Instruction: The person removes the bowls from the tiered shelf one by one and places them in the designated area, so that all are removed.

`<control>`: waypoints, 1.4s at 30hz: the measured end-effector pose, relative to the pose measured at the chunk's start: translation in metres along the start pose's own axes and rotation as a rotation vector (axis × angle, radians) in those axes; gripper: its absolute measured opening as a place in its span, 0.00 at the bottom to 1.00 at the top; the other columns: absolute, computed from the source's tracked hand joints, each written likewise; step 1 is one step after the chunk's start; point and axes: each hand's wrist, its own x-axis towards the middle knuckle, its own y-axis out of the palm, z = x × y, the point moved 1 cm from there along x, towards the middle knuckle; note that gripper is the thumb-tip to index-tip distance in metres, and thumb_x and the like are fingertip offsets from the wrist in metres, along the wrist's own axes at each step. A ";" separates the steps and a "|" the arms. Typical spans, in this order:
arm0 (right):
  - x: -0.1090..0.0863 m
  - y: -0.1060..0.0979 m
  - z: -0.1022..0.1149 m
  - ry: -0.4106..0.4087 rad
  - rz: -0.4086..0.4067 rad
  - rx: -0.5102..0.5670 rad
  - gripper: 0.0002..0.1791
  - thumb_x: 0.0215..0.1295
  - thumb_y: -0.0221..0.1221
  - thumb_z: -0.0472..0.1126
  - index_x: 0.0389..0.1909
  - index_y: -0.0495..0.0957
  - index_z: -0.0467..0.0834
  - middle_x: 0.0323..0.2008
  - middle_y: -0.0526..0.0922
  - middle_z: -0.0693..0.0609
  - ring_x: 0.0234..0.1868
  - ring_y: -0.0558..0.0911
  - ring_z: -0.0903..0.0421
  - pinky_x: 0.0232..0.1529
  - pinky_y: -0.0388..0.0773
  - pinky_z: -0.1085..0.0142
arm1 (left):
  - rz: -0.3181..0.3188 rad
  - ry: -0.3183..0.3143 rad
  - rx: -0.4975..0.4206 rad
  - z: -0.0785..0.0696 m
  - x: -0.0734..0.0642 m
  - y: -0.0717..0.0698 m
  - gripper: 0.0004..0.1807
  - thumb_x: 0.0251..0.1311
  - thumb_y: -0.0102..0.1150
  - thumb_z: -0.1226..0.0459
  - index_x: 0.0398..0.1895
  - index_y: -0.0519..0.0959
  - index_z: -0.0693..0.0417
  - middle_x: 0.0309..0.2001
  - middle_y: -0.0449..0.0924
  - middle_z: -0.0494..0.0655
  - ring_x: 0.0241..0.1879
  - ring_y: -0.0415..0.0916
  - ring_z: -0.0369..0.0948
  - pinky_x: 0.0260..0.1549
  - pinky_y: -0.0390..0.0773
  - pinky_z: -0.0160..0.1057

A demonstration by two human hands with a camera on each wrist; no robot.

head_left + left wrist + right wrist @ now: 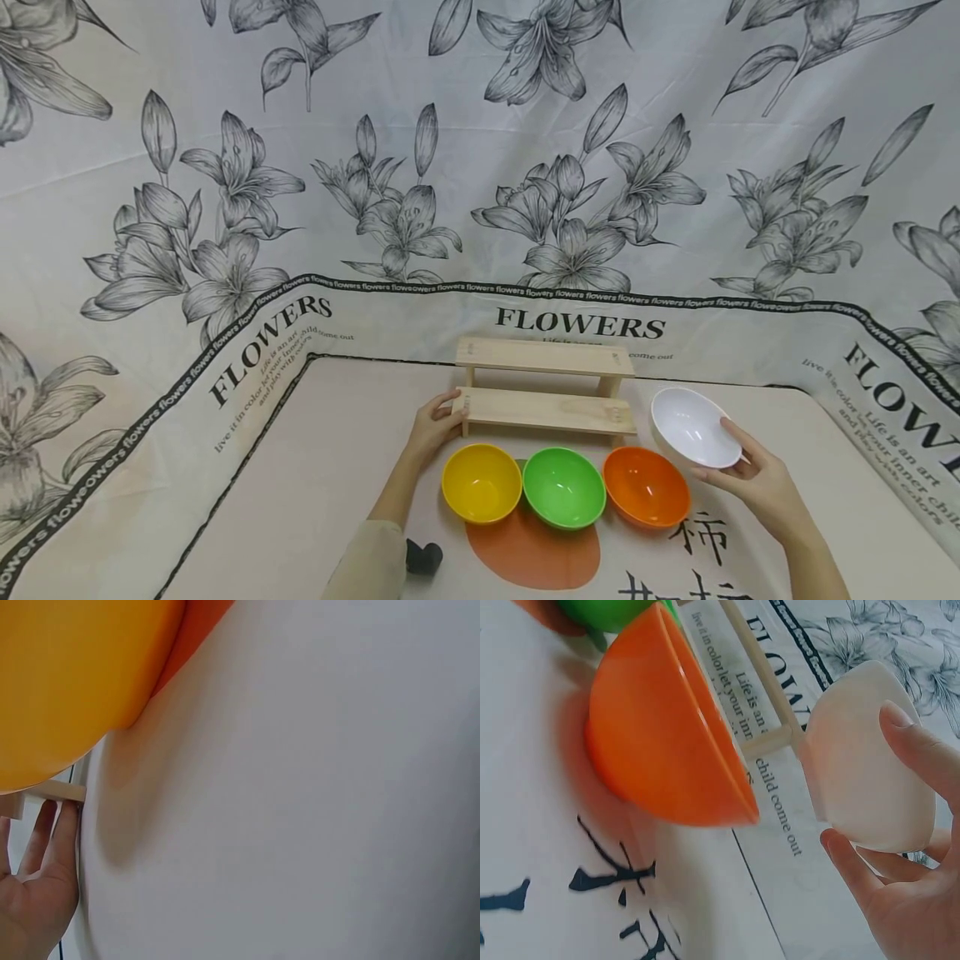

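My right hand [765,479] holds a white bowl [693,429] by its right side, tilted and lifted at the right end of a two-step wooden rack [547,410]. In the right wrist view the thumb lies along one side of the white bowl [870,765] and the fingers are at the other. My left hand [435,427] grips the left end of the rack's lower step. Its fingers touch the wood [64,790] in the left wrist view, partly hidden by the yellow bowl [67,682].
In front of the rack a yellow bowl [482,485], a green bowl [564,489] and an orange bowl [647,488] stand in a row. They rest on a printed cloth [337,442] with an orange patch and dark characters. A flower-patterned curtain [420,75] rises behind.
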 end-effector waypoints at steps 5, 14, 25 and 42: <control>-0.009 -0.008 -0.014 0.049 -0.036 -0.065 0.49 0.60 0.64 0.40 0.72 0.43 0.35 0.71 0.45 0.31 0.53 0.64 0.78 0.42 0.69 0.90 | -0.001 -0.001 0.004 0.000 0.000 0.000 0.29 0.59 0.61 0.65 0.64 0.67 0.59 0.53 0.74 0.65 0.46 0.78 0.46 0.47 0.80 0.42; -0.022 -0.015 -0.036 0.163 -0.060 -0.084 0.49 0.60 0.63 0.43 0.72 0.41 0.35 0.72 0.40 0.36 0.66 0.61 0.53 0.41 0.65 0.93 | 0.000 0.003 0.012 -0.001 -0.001 -0.001 0.29 0.59 0.62 0.64 0.64 0.67 0.58 0.53 0.74 0.65 0.46 0.78 0.46 0.47 0.81 0.42; -0.031 -0.014 -0.055 0.249 -0.018 -0.094 0.50 0.62 0.61 0.47 0.72 0.38 0.35 0.71 0.40 0.30 0.67 0.56 0.50 0.42 0.62 0.94 | -0.006 -0.003 0.007 0.000 0.001 -0.001 0.29 0.59 0.62 0.65 0.64 0.67 0.58 0.52 0.75 0.64 0.45 0.78 0.45 0.46 0.81 0.42; -0.032 -0.017 -0.060 0.438 0.099 -0.158 0.58 0.59 0.61 0.57 0.71 0.29 0.37 0.69 0.31 0.28 0.65 0.51 0.27 0.57 0.64 0.55 | -0.009 -0.004 0.003 0.000 0.000 0.000 0.29 0.59 0.62 0.65 0.64 0.67 0.58 0.53 0.74 0.64 0.46 0.78 0.47 0.46 0.81 0.43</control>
